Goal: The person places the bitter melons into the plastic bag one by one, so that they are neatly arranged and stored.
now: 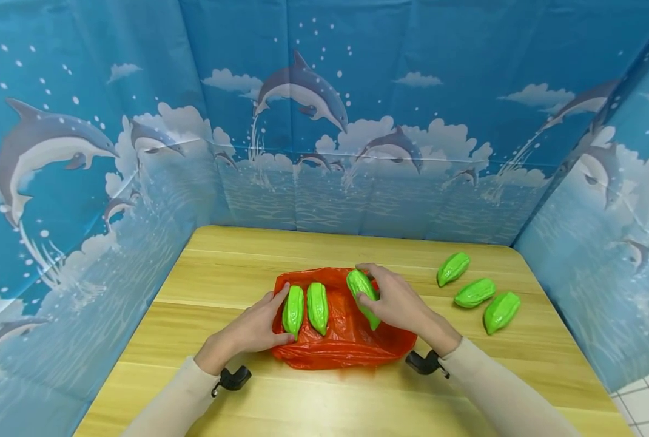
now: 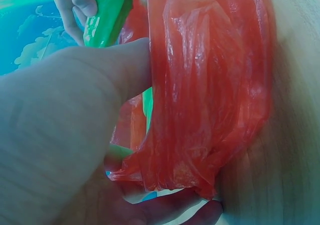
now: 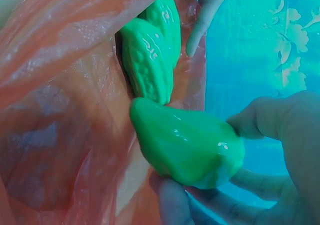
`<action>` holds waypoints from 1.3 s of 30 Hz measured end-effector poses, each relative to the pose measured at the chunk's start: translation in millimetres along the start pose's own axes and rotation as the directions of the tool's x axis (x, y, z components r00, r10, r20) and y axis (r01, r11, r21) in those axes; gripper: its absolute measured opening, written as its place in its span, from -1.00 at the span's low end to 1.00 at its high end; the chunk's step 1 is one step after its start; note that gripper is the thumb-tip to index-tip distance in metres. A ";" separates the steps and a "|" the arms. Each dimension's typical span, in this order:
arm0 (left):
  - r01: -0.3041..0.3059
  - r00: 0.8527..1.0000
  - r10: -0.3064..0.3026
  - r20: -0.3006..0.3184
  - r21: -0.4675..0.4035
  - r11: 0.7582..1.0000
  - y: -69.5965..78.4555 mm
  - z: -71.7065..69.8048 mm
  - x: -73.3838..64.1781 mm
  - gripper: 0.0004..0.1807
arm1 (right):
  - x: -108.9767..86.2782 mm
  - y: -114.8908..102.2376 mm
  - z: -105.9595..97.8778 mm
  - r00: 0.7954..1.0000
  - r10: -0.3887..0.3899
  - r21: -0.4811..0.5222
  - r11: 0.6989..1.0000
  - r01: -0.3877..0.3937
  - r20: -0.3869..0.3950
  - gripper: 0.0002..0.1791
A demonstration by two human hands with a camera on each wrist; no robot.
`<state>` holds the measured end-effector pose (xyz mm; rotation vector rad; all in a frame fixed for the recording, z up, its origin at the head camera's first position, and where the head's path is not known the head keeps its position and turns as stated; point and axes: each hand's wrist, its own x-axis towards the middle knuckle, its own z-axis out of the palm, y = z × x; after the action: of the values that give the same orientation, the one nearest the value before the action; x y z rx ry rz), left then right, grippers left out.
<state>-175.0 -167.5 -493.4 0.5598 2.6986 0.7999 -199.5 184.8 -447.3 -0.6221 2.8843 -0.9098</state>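
1. Judging by the layout, the bagging work stands at roughly one-third complete. Clock positions run from the middle of the red plastic bag (image 1: 335, 355) in the head view, 12 pointing to the far edge of the wooden table (image 1: 237, 249).
2. Done: two gourds lie in the bag toward 9 o'clock, an outer gourd (image 1: 293, 311) just beside the left hand (image 1: 253, 328) and an inner gourd (image 1: 317, 308).
3. In hand: a held gourd (image 1: 364, 298) sits over the bag's mouth at 1 o'clock, not yet released by the right hand (image 1: 398, 301).
4. Left to do: three lie on the table, a far gourd (image 1: 453, 269) at 2 o'clock, a middle gourd (image 1: 474, 292) between 2 and 3, and a near gourd (image 1: 501, 312) at 3.
5. Right fingers: grasping the held gourd, which lies between thumb and fingers; in the right wrist view its narrow end points to 10 o'clock. Contact with the bagged gourds cannot be told.
6. Left fingers: gripping the bag's edge at 9 o'clock, one digit inside the plastic, others outside. Contact with the outer gourd cannot be confirmed.
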 end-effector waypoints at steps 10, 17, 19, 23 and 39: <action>-0.008 1.000 0.008 -0.006 -0.014 1.000 -0.4 0.3 -0.9 0.30 | 8.7 -8.8 6.8 0.994 -0.012 -0.011 1.000 0.013 0.108 -0.29; -0.011 1.000 0.011 -0.002 -0.023 1.000 -1.4 2.1 -1.4 0.32 | 17.6 -12.7 14.1 0.982 0.013 -0.001 1.000 -0.013 0.191 -0.27; -0.012 1.000 0.012 -0.005 -0.024 1.000 -1.3 2.1 -1.4 0.33 | 19.9 -13.5 15.7 0.977 0.017 0.011 1.000 -0.020 0.212 -0.27; -0.012 1.000 0.011 -0.008 -0.025 1.000 -0.9 1.2 -1.5 0.35 | 24.1 -15.4 18.4 0.967 0.028 0.016 0.999 -0.033 0.253 -0.30; -0.029 0.999 0.029 -0.017 -0.028 0.999 -4.2 3.9 -0.3 0.36 | 31.8 -17.2 32.8 0.939 0.139 0.031 0.987 -0.156 0.316 -0.13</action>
<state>-174.4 -169.1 -498.9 0.5897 2.6957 0.8533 -217.0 141.9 -462.5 -0.4862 2.5734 -0.7878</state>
